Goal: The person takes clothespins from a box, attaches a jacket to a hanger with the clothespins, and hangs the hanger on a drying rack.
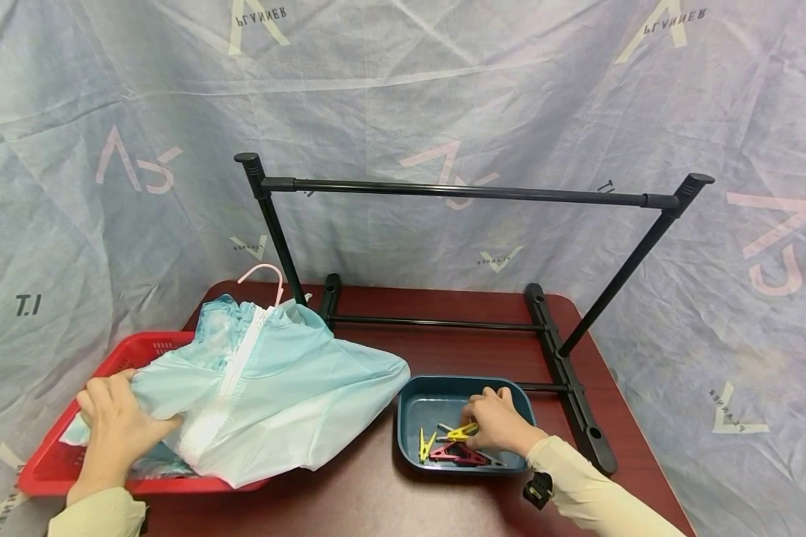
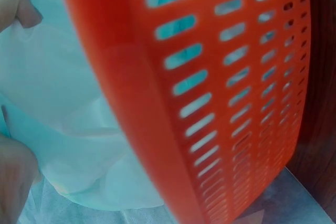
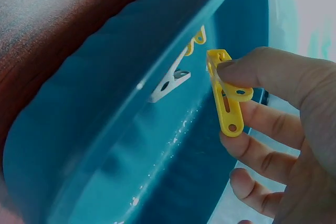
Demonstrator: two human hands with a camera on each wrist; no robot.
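A light blue and white zip jacket [image 1: 269, 403] on a pink hanger [image 1: 269, 270] lies over the red basket [image 1: 40, 466]. The left hand [image 1: 117, 425] grips the jacket's left side; in the left wrist view its fingers pinch the fabric [image 2: 68, 87] beside the basket wall [image 2: 126, 77]. Inside the blue tray [image 1: 403, 425], the right hand [image 1: 500, 424] pinches a yellow clothespin [image 3: 228, 98] between thumb and fingers, plain in the right wrist view. Other clothespins, yellow [image 1: 426, 445], red [image 1: 460, 453] and pale [image 3: 170, 82], lie in the tray.
A black rack stands behind, its top bar [image 1: 470, 192] raised above the dark red table [image 1: 403, 350]. The rack's right foot [image 1: 578, 403] runs along the table's right side. Grey printed cloth [image 1: 403, 112] hangs at the back and sides.
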